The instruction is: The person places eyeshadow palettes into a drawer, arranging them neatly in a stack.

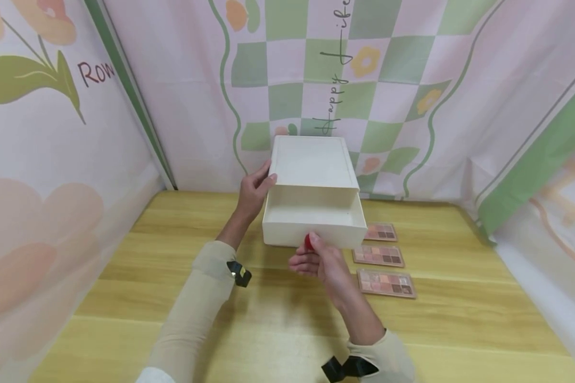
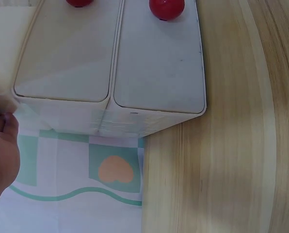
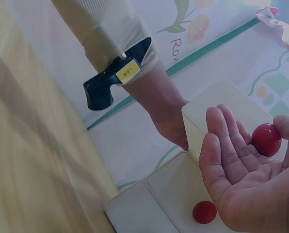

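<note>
A white drawer cabinet stands at the back of the table, its top drawer pulled out toward me and nothing seen inside it. My right hand pinches that drawer's red round knob with the thumb, palm turned up in the right wrist view. At the cabinet's upper left edge, my left hand grips the corner, thumb near the front and fingers along the side. Two closed lower drawers with red knobs appear in the left wrist view.
Three eyeshadow palettes, a far one, a middle one and a near one, lie in a column right of the cabinet on the wooden table. A patterned curtain hangs close behind.
</note>
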Demonstrator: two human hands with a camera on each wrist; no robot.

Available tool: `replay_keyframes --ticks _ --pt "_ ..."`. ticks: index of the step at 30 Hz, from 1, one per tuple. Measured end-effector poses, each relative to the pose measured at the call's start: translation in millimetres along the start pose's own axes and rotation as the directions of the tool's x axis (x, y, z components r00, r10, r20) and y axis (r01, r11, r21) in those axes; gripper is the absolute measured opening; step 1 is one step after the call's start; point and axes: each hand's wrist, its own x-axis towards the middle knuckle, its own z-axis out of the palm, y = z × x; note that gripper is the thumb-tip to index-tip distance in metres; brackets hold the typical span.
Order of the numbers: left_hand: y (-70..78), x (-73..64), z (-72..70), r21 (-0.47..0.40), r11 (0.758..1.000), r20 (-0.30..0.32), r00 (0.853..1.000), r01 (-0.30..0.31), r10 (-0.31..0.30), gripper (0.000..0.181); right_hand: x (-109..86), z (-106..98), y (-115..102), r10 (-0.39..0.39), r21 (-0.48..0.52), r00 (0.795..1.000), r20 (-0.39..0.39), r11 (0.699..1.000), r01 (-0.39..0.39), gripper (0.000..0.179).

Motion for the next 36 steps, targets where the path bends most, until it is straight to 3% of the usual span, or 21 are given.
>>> replay_keyframes --ticks 20,29,36 --pt "-3.0 -1.4 1.0 -0.024 1.000 0.016 1.000 0.014 -0.013 0.055 -8.8 -1 10 -0.016 -0.003 0.999 0.042 1.000 0.016 0.042" --pt "0.9 -0.1 0.1 -0.043 0.998 0.036 0.998 0.051 -0.049 0.055 -8.7 -8 14 -0.059 -0.016 0.992 0.114 0.998 0.061 0.038" --pt "1.7 -0.7 -0.5 -0.035 0.998 0.028 0.999 0.046 -0.045 0.055 -10.3 -15 15 -0.098 -0.025 0.982 0.161 0.994 0.103 0.035"
